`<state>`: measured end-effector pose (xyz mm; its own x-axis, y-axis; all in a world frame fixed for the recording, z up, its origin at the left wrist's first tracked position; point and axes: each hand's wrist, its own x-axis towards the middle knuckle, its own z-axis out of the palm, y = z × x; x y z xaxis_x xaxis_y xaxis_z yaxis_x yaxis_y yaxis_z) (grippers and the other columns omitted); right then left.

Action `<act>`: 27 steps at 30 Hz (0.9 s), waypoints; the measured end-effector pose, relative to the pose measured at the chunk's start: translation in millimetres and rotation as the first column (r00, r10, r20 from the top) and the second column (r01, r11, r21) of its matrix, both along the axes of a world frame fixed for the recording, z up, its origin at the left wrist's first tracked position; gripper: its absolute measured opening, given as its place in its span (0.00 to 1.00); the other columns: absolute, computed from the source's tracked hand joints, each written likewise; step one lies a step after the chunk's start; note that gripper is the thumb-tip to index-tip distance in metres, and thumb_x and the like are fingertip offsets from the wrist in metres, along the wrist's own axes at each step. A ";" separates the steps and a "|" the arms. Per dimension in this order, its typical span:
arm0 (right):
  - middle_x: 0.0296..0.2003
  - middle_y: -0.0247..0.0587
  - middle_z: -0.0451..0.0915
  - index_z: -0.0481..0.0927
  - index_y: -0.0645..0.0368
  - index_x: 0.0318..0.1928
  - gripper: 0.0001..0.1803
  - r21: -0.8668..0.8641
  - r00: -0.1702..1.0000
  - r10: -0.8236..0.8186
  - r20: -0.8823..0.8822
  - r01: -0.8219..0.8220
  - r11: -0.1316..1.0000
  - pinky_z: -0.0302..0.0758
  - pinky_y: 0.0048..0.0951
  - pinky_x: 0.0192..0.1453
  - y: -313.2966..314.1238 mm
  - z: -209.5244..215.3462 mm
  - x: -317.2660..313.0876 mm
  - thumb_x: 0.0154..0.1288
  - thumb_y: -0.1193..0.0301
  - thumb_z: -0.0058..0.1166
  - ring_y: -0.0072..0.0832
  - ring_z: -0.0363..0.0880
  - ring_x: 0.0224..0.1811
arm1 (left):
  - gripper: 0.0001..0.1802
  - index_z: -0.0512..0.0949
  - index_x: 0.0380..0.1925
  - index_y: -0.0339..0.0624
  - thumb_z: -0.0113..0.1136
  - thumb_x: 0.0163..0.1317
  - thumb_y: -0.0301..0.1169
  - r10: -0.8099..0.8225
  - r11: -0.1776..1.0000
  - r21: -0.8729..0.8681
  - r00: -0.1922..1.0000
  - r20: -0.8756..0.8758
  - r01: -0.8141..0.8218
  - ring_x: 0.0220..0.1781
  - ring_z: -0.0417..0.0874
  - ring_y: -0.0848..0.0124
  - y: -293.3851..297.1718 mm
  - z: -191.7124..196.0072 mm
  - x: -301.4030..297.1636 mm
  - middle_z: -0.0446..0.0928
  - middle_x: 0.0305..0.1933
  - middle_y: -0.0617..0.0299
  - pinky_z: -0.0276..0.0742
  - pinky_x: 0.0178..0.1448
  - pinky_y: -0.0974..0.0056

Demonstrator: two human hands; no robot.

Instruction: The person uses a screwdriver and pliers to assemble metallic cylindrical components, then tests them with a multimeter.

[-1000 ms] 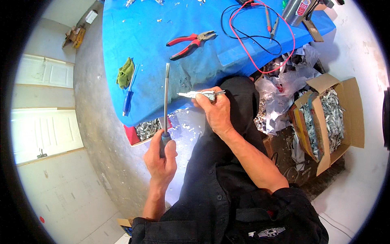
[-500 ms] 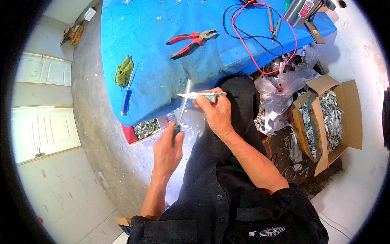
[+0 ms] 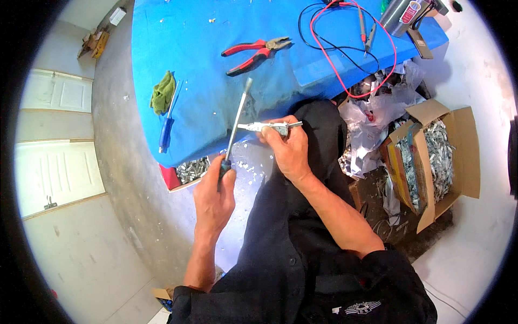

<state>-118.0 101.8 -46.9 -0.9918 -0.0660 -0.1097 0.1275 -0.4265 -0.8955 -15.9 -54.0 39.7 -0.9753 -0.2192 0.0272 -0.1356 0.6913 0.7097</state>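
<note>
My left hand (image 3: 213,189) is closed round the dark handle of a long-shafted screwdriver (image 3: 237,120), its blade pointing up over the blue-covered table. Between the thumb and fingers of my right hand (image 3: 288,148) is a small silvery-white metal part (image 3: 278,128), with a narrow end to the left and a thin rod at the right. The shaft passes by the part's narrow end; whether they touch I cannot tell. Red-and-black pliers (image 3: 256,54) lie on the table beyond my hands. A second screwdriver (image 3: 168,127) with a blue handle rests at the left, beside a green cloth (image 3: 163,93).
The blue table cover (image 3: 199,102) hangs over the near edge. Red and black test leads (image 3: 310,40) curl at the far right, near a metal cup (image 3: 400,17). A cardboard box (image 3: 467,151) of metal pieces stands at right; another box (image 3: 174,180) sits below the table's edge.
The screwdriver has swung up, its blade now higher over the table, while my left hand has shifted slightly left and down. My right hand and the metal part have barely moved.
</note>
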 end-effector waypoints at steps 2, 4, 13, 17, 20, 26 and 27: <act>0.38 0.43 0.86 0.77 0.66 0.46 0.08 -0.027 1.000 0.001 0.013 0.000 1.000 0.82 0.25 0.45 -1.8 -1.0 -0.1 0.74 0.75 0.61 0.22 0.86 0.39 | 0.20 0.77 0.61 0.35 0.62 0.70 0.24 0.022 1.000 -0.006 0.996 -0.081 -0.023 0.33 0.87 0.54 1.0 4.5 1.2 0.84 0.38 0.44 0.80 0.39 0.56; 0.38 0.43 0.86 0.77 0.66 0.46 0.08 -0.043 1.000 0.005 0.014 -0.005 0.999 0.82 0.25 0.45 -3.1 -3.7 0.7 0.74 0.75 0.61 0.22 0.86 0.39 | 0.20 0.77 0.61 0.35 0.63 0.71 0.25 -0.029 0.996 -0.091 0.990 -0.135 0.017 0.35 0.87 0.50 -2.1 -10.3 1.4 0.84 0.39 0.42 0.81 0.40 0.54; 0.37 0.42 0.86 0.77 0.66 0.47 0.09 -0.071 0.999 -0.013 -0.031 0.011 0.997 0.83 0.26 0.45 -2.9 -4.8 -1.2 0.74 0.75 0.62 0.22 0.86 0.40 | 0.18 0.77 0.60 0.35 0.64 0.72 0.27 -0.002 1.000 -0.006 0.998 -0.060 0.002 0.36 0.87 0.49 0.4 3.2 -6.0 0.84 0.40 0.42 0.81 0.41 0.55; 0.37 0.42 0.86 0.77 0.66 0.46 0.09 0.008 0.999 0.006 -0.034 -0.006 1.000 0.83 0.26 0.46 -3.3 -8.2 -2.4 0.74 0.75 0.62 0.22 0.86 0.40 | 0.18 0.77 0.60 0.35 0.63 0.73 0.29 -0.069 0.997 -0.032 0.992 0.107 0.073 0.34 0.86 0.51 -8.5 -29.9 -5.7 0.83 0.39 0.44 0.81 0.41 0.56; 0.37 0.42 0.86 0.77 0.66 0.45 0.08 0.051 0.999 0.009 -0.031 -0.007 0.999 0.83 0.25 0.45 -0.1 -0.5 -3.3 0.73 0.75 0.62 0.21 0.86 0.39 | 0.18 0.77 0.60 0.35 0.62 0.73 0.29 -0.054 0.997 -0.052 0.996 0.073 0.057 0.35 0.86 0.48 -3.3 -3.2 -11.3 0.83 0.38 0.42 0.80 0.40 0.54; 0.39 0.43 0.86 0.77 0.67 0.46 0.07 0.025 1.000 0.004 0.019 -0.005 1.000 0.83 0.26 0.45 0.0 -4.9 -0.6 0.73 0.77 0.61 0.22 0.86 0.39 | 0.17 0.78 0.58 0.34 0.63 0.73 0.28 -0.074 0.996 -0.037 0.996 0.057 0.076 0.35 0.87 0.51 -4.3 -20.2 -9.6 0.82 0.35 0.42 0.80 0.39 0.55; 0.39 0.43 0.86 0.77 0.67 0.46 0.07 0.012 1.000 0.011 -0.007 -0.011 1.000 0.83 0.26 0.45 -0.9 -5.7 -3.4 0.73 0.77 0.61 0.22 0.86 0.40 | 0.17 0.78 0.58 0.34 0.63 0.73 0.28 -0.086 0.996 -0.030 0.990 0.110 0.090 0.35 0.87 0.51 -5.7 -20.7 -9.9 0.82 0.35 0.42 0.80 0.39 0.55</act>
